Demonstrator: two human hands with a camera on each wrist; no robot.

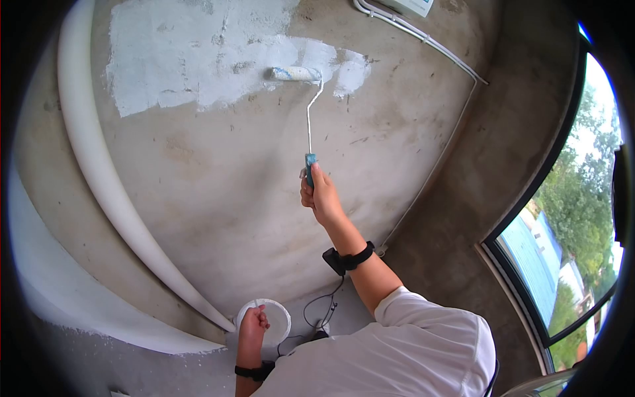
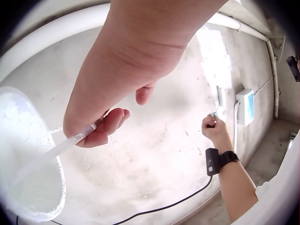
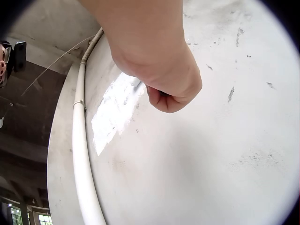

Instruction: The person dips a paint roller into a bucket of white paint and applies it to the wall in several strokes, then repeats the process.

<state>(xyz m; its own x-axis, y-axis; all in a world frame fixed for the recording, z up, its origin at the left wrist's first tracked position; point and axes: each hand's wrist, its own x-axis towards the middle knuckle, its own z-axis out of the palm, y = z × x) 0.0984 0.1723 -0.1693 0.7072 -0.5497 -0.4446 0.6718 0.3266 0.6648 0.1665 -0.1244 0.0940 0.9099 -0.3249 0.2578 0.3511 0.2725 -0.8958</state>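
Note:
My right hand (image 1: 319, 193) grips the blue-green handle of a paint roller (image 1: 310, 126). Its white sleeve (image 1: 296, 73) lies against the wall, at the lower right part of a patch of white paint (image 1: 198, 59). Low by the floor, my left hand (image 1: 253, 324) holds a bucket (image 1: 283, 324) by its bail handle. In the left wrist view, the fingers curl round the pale bail (image 2: 55, 152), which runs down to the bucket, whose rim and inside are coated white. The right wrist view shows the fist (image 3: 171, 96) from behind, hiding most of the roller.
A thick white pipe (image 1: 106, 159) runs down the wall at the left. At the top right, a white box (image 1: 413, 5) has thin conduit (image 1: 423, 38) beside it. A window (image 1: 562, 218) stands to the right. A black cable (image 1: 331, 298) hangs from the right wrist camera.

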